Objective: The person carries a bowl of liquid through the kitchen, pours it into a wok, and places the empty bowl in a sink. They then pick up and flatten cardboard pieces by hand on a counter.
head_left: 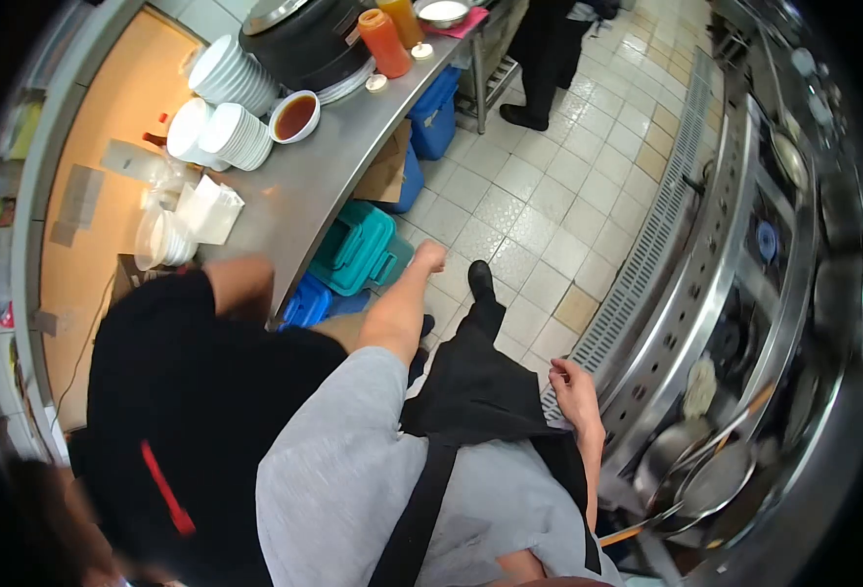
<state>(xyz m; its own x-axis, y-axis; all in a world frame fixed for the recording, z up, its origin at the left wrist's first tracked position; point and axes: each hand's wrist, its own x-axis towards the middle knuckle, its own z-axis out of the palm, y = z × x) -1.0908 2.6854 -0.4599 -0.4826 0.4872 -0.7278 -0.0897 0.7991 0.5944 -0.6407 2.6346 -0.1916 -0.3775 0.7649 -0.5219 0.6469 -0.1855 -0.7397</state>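
My left hand [430, 256] is stretched out forward over the tiled floor, its fingers closed in a fist with nothing in it. It hangs beside the edge of the steel counter [329, 181] and above a teal crate [353, 249]. My right hand [574, 387] hangs by my hip against my black apron, fingers loosely apart and holding nothing. It is close to the front edge of the steel stove range [690, 293]. My black shoe [480, 281] shows on the floor ahead.
A person in a black shirt [187, 411] stands close at my left. Another person in black [547, 59] stands far ahead. The counter holds white bowl stacks [231, 132], a sauce bowl [294, 115], orange bottles [384, 41]. Woks and ladles [705, 479] sit at right.
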